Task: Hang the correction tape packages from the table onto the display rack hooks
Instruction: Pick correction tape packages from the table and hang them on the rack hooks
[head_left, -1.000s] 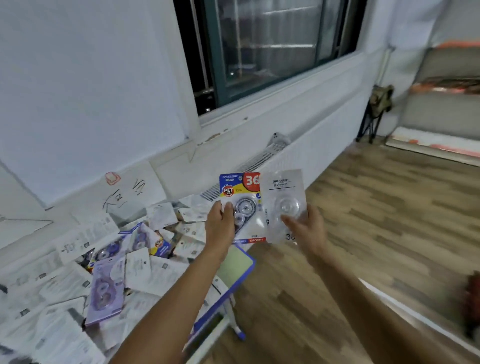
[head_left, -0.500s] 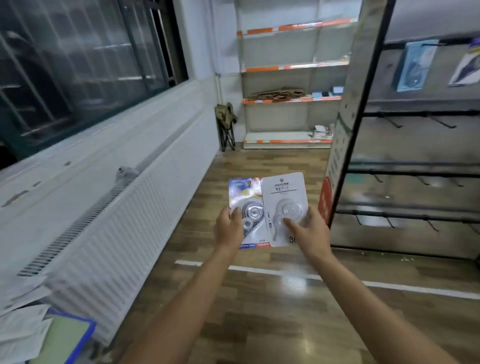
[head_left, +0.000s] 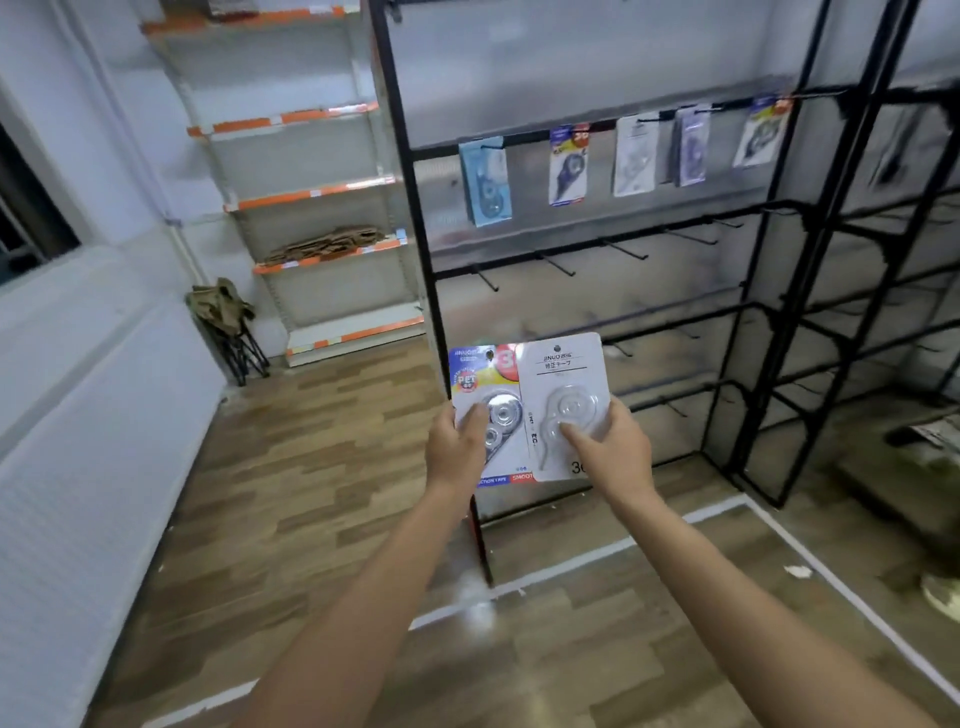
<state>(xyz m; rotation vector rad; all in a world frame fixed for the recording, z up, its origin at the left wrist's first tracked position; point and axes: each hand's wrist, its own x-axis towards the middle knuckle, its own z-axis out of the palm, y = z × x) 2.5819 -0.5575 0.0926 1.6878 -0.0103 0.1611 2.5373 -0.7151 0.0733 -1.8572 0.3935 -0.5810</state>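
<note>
Your white package, right of the pair: "JINUO" at the top, "3" at the bottom edge. Your coloured package, left: "PET" in a round badge, "SMOO" and "TAPE" on the bottom strip. Far hanging packs: print unreadable.

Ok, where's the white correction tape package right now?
Head view, centre: the white package is pinched in the right hand, overlapping the colourful package in the left hand, before the rack's lower bars.

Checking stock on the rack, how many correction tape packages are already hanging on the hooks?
5, all on the top hook row: a light blue package at left, a blue-red one, a white one, a purple one, and one at right. Others may hang behind these.
</note>
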